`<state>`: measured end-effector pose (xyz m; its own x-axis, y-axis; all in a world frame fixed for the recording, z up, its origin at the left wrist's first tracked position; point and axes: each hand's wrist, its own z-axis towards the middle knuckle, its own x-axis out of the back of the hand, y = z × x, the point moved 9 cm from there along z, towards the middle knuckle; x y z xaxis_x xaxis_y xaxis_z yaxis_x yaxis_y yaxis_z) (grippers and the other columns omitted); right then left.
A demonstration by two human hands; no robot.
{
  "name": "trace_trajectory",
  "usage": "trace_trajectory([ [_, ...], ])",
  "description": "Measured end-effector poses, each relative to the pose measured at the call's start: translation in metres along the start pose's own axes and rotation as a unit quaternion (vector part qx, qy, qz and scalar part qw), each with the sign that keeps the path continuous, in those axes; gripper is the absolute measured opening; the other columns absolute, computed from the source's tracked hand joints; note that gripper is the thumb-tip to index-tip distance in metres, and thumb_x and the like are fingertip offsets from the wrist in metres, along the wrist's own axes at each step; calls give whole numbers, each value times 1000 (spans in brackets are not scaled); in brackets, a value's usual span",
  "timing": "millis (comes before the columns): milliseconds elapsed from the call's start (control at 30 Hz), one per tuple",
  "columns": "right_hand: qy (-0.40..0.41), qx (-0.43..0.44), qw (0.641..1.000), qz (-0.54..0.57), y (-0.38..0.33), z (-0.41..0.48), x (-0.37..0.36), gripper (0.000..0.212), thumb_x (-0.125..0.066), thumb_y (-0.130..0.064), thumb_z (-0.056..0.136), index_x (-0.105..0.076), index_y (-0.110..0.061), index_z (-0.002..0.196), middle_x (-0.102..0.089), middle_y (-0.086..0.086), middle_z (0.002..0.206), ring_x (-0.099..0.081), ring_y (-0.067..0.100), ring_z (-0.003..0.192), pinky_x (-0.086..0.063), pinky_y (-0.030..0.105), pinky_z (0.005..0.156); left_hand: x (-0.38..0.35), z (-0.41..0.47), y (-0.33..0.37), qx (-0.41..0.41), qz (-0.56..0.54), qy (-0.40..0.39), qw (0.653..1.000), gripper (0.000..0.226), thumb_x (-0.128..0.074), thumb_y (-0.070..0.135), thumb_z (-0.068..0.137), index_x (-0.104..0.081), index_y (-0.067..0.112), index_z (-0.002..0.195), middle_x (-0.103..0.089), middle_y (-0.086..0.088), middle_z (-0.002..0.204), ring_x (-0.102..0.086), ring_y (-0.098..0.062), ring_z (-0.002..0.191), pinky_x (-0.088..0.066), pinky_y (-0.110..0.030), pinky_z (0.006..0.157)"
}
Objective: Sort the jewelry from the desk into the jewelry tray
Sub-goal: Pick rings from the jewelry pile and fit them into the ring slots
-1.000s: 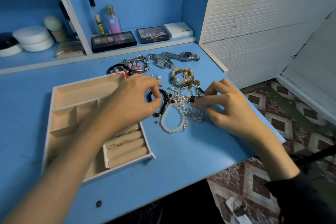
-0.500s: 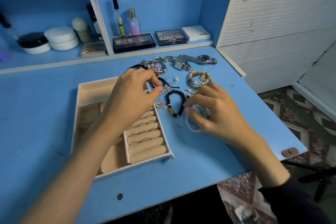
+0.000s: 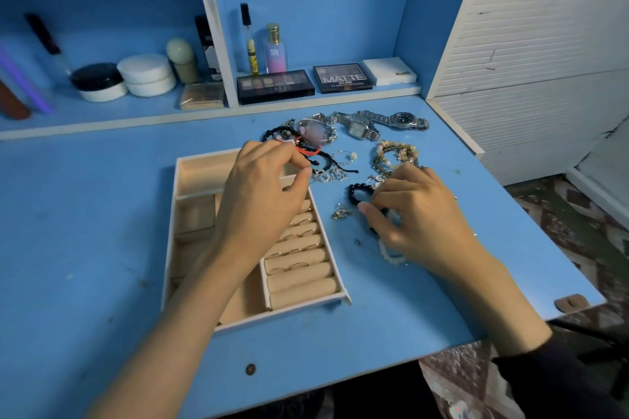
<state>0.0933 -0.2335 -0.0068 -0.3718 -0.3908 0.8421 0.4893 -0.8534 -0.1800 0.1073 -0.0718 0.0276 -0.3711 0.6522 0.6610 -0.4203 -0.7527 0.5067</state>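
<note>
On two bead bracelets (image 3: 355,192), right hand (image 3: 418,214); over one tray (image 3: 199,177), left hand (image 3: 262,194).

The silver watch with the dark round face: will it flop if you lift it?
Probably: the silver metal-link watch lies flat on the blue desk, so its band likely droops. All metal, it is probably heavy for its size. Lying flat, it seems unlikely to roll.
</note>
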Motion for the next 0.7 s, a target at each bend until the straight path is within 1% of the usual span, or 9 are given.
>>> trace_trajectory([
  [100, 4, -1, 1000, -3, 2, 2, 1, 44, -45, -37, 87, -58, -12, 52, -57, -3, 55, -50, 24, 70, -41, 35, 64, 4, -1, 1, -10, 1, 9, 1000, 7, -66, 9, 78, -64, 14, 76, -65, 5, 83, -49, -13, 83, -31, -16, 72],
  [267, 1, -8, 1000, 1, 1, 6, -1, 43, -44, -38, 85, -56, -13, 52, -52, -2, 54, -45, 22, 65, -34, 29, 61, 7, -3, 1, -16, 2, 22, 1000, 5, -66, 8, 78, -64, 12, 76, -66, 3, 83, -53, -18, 84, -34, -18, 74],
  [333, 2, -19, 999, 27, 0, 11, -1, 37, -46, -37, 85, -61, -13, 60, -53, -1, 58, -41, 19, 66, -33, 29, 61, 7, -3, 2, -19, 2, 25, 1000, 5, -66, 8, 78, -64, 12, 76, -66, 3, 83, -53, -18, 85, -35, -17, 74],
  [400, -2, -26, 999, 32, 1, 16, -4, 28, -48, -33, 84, -67, -14, 76, -57, 0, 67, -41, 18, 70, -37, 32, 63, 7, -4, 2, -19, 4, 28, 999, 5, -66, 8, 79, -64, 12, 76, -66, 4, 83, -53, -19, 85, -35, -17, 74],
  [433, -11, -28, 999, 16, 1, 19, -7, 29, -46, -33, 84, -69, -14, 88, -60, 1, 74, -43, 20, 75, -40, 34, 66, 7, -4, 2, -19, 5, 28, 999, 5, -66, 9, 79, -64, 12, 76, -66, 4, 82, -54, -19, 85, -35, -17, 74],
  [467, -25, -30, 999, -4, 1, 22, -12, 35, -43, -34, 85, -68, -16, 101, -61, 2, 82, -45, 23, 81, -41, 37, 71, 6, -4, 3, -20, 6, 29, 999, 5, -66, 9, 79, -64, 12, 76, -65, 4, 82, -54, -18, 85, -35, -17, 74],
  [533, -52, -27, 998, -29, 2, 29, -22, 44, -37, -36, 85, -62, -20, 118, -59, 4, 93, -46, 28, 91, -38, 39, 77, 4, -5, 4, -27, 6, 31, 999, 4, -66, 10, 79, -64, 12, 76, -65, 3, 81, -53, -17, 85, -35, -16, 75],
  [600, -69, -19, 997, -38, -2, 34, -29, 40, -40, -30, 87, -63, -25, 120, -56, 6, 95, -44, 28, 94, -35, 41, 77, 3, -5, 4, -33, 5, 33, 999, 4, -65, 10, 79, -63, 11, 75, -65, 2, 81, -52, -16, 85, -35, -16, 76],
  [700, -68, -2, 997, -24, -7, 34, -31, 39, -44, -17, 83, -70, -28, 109, -55, 6, 91, -43, 29, 89, -36, 41, 74, 4, -6, 3, -38, 4, 36, 999, 5, -66, 9, 78, -63, 11, 75, -66, 1, 83, -50, -13, 87, -34, -15, 77],
])
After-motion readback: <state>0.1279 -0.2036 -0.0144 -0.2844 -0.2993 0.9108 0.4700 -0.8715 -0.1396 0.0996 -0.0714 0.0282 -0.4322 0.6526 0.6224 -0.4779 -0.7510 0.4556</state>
